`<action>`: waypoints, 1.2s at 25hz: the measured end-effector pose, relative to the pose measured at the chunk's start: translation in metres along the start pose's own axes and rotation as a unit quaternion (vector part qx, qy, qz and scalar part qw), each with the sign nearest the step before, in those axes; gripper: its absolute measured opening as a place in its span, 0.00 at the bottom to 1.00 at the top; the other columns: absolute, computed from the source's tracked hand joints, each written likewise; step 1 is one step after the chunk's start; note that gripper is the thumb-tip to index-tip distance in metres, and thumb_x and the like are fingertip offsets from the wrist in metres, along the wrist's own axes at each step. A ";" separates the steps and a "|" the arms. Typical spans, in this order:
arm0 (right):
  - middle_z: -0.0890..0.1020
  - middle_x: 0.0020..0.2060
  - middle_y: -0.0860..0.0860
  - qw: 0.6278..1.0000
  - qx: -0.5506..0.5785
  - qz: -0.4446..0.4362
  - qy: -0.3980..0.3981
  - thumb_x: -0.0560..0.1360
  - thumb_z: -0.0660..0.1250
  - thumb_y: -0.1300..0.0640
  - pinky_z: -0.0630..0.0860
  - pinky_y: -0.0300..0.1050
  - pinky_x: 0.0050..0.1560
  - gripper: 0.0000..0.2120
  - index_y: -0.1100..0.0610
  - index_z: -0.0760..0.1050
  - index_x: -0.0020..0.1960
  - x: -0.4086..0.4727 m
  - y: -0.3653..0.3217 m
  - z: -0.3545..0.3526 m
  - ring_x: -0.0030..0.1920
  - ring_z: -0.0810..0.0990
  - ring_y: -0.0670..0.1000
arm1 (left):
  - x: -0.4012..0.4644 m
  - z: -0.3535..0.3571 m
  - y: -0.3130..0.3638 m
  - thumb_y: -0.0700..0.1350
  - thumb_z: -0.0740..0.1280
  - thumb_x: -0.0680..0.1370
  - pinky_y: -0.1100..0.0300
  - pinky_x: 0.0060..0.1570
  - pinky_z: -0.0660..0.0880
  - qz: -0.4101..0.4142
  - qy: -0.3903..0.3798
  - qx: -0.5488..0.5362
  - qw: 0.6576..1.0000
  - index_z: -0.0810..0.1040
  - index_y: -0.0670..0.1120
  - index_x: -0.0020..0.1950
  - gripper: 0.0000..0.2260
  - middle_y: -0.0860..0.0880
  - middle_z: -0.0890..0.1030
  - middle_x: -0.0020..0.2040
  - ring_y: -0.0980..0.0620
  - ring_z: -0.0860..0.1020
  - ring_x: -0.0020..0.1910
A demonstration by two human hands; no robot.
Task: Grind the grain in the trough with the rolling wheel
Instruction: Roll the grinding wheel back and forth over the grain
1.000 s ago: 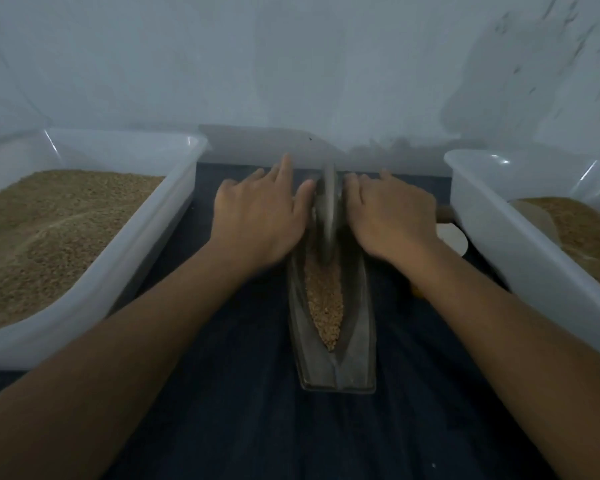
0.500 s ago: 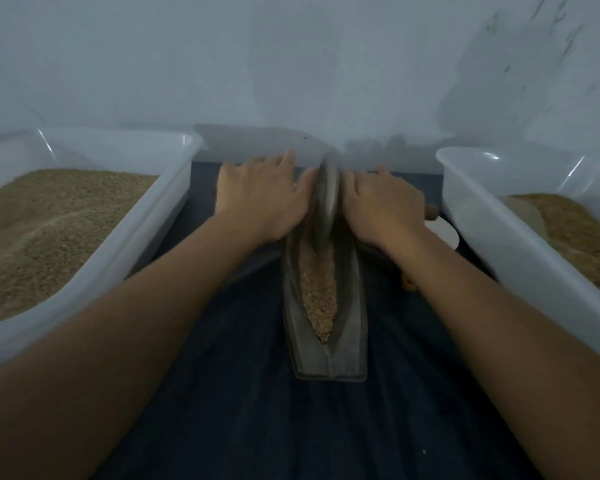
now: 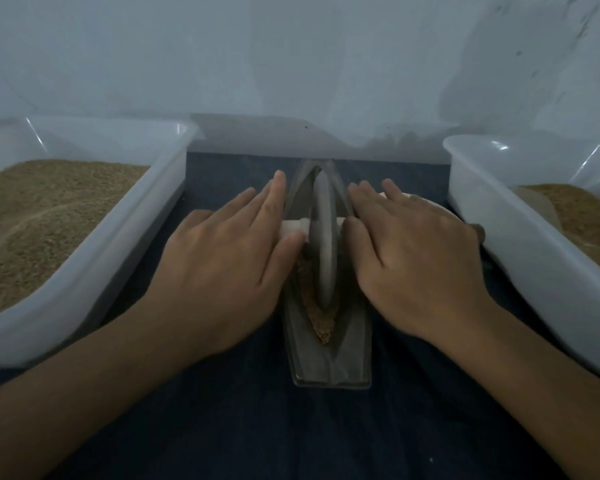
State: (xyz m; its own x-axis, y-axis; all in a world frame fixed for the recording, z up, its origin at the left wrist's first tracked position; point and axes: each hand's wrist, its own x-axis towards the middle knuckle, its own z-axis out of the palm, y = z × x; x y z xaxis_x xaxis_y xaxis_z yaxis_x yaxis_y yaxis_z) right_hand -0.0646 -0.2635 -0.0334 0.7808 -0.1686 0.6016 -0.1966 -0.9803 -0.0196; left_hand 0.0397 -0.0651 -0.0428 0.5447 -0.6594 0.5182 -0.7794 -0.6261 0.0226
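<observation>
rolling wheel (image 3: 323,233) stands upright in the trough (image 3: 329,355), at mid-length, on a dark cloth (image 3: 291,427). grain (image 3: 321,323) lies along the channel at the near end. left hand (image 3: 229,268) and right hand (image 3: 416,261) press flat on the axle (image 3: 291,228), grip wide, fingers straight. bins (image 3: 94,271) of grain flank both sides.

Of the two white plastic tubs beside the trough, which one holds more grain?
The left tub, by the left hand: its grain covers the whole visible floor. In the right tub, grain shows only at the frame's edge.
</observation>
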 end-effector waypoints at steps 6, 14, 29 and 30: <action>0.82 0.43 0.55 0.991 -0.025 0.096 -0.088 0.85 0.42 0.42 0.69 0.55 0.46 0.29 0.53 0.77 0.42 0.073 0.009 0.035 0.49 0.81 0.61 | 0.082 0.025 -0.007 0.61 0.43 0.87 0.43 0.61 0.73 -0.041 -0.036 0.038 0.998 0.66 0.52 0.81 0.28 0.46 0.78 0.73 0.42 0.77 0.69; 0.74 0.31 0.48 0.996 -0.049 0.060 -0.048 0.85 0.43 0.41 0.68 0.51 0.40 0.28 0.49 0.73 0.37 0.069 0.010 0.036 0.35 0.76 0.56 | 0.070 0.032 -0.014 0.60 0.44 0.87 0.48 0.41 0.75 -0.036 -0.007 0.049 0.998 0.73 0.52 0.55 0.21 0.50 0.80 0.44 0.45 0.78 0.38; 0.75 0.31 0.53 0.987 0.004 0.114 -0.116 0.83 0.49 0.43 0.61 0.47 0.33 0.27 0.57 0.72 0.34 0.119 0.051 0.050 0.33 0.73 0.55 | 0.136 0.041 -0.026 0.50 0.50 0.84 0.51 0.42 0.65 -0.102 -0.087 0.108 0.985 0.76 0.44 0.52 0.18 0.41 0.79 0.49 0.44 0.71 0.43; 0.76 0.31 0.53 0.987 0.000 0.105 -0.123 0.82 0.48 0.43 0.61 0.47 0.33 0.27 0.57 0.73 0.35 0.116 0.050 0.047 0.33 0.73 0.55 | 0.131 0.039 -0.026 0.50 0.50 0.84 0.52 0.39 0.64 -0.091 -0.087 0.114 0.985 0.76 0.43 0.53 0.17 0.43 0.78 0.47 0.45 0.72 0.42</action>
State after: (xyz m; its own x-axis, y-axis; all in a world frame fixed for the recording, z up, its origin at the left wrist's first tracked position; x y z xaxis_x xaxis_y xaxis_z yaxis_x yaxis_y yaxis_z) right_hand 0.0440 -0.3369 -0.0025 0.8436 -0.3872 0.3719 -0.3688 -0.9214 -0.1225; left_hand 0.1437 -0.1519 -0.0089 0.7293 -0.5761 0.3691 -0.5844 -0.8050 -0.1020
